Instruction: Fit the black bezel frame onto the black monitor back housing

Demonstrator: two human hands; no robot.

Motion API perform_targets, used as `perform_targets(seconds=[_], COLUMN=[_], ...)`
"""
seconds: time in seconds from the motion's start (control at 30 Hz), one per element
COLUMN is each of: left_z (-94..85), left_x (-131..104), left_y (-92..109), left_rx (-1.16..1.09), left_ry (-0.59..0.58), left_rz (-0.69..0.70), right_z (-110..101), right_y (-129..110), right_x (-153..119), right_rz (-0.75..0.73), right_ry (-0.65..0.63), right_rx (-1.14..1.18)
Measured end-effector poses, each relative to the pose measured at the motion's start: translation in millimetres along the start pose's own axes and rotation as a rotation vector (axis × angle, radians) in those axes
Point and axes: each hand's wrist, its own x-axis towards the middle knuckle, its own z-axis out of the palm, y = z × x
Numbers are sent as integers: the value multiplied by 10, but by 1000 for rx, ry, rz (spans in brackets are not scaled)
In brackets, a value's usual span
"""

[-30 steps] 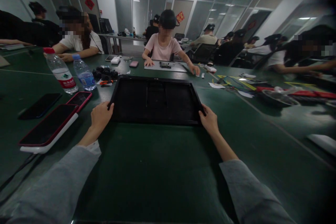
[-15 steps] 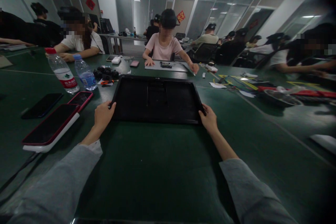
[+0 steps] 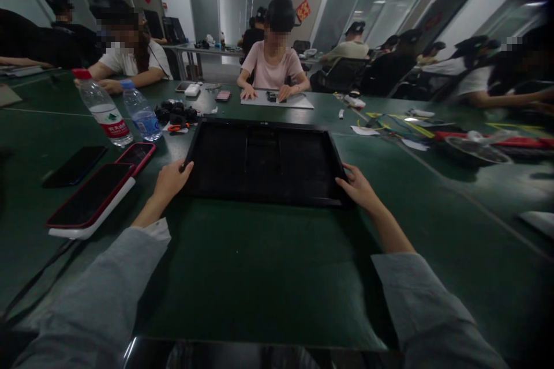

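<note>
A wide, shallow black monitor housing [image 3: 220, 179], its raised rim facing up and a small logo on the far edge, is held at or just above the green tabletop; I cannot tell whether it touches. My left hand [image 3: 172, 179] is closed round its left edge, with the thumb over the rim. At the right edge my right hand [image 3: 359, 187] grips with the thumb on the rim and the fingers on the outer side, partly hidden. Orange-handled pliers [image 3: 178, 127] lie beyond its far left corner.
Two water bottles [image 3: 142, 118] stand at left, behind a red-edged phone [image 3: 93, 196] on a white block with a cable. Another phone [image 3: 75, 167] lies beside them. Across the green table [image 3: 259, 277] a person [image 3: 274, 63] works on a white board. Wires and a bowl [image 3: 476, 151] lie right.
The housing's right side and my right hand have shifted rightward; my left hand keeps its hold. The person opposite has brought one hand in from the side to the board.
</note>
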Motion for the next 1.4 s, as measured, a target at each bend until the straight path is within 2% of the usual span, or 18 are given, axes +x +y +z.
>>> perform_targets(seconds=[0.17, 0.43, 0.63, 0.77, 0.93, 1.07, 1.2, 1.4], left_z=[10, 25, 59, 67, 100, 114, 99, 114], left_x=[-19, -20, 6, 24, 92, 129, 116, 98], left_y=[11, 44, 35, 10, -89, -182, -213, -181], left_rx=[109, 122, 80, 2, -112, -202, -241, -239], left_ry=[29, 60, 64, 53, 48, 35, -22, -27], left_rz=[-1, -7, -18, -1, -17, 17, 62, 65], right_z=[27, 94, 185, 221, 171, 82, 49, 78], right_y=[-102, -212, -113, -64, -221, -303, -306, -302], right_x=[-26, -26, 20, 46, -2, -40, -59, -60], right_rz=[-28, -98, -70, -27, 118, 217, 177, 128], right_ry=[131, 200, 185, 170, 17, -8, 30, 43], right_rx=[-265, -222, -158, 10, 280, 374, 358, 304])
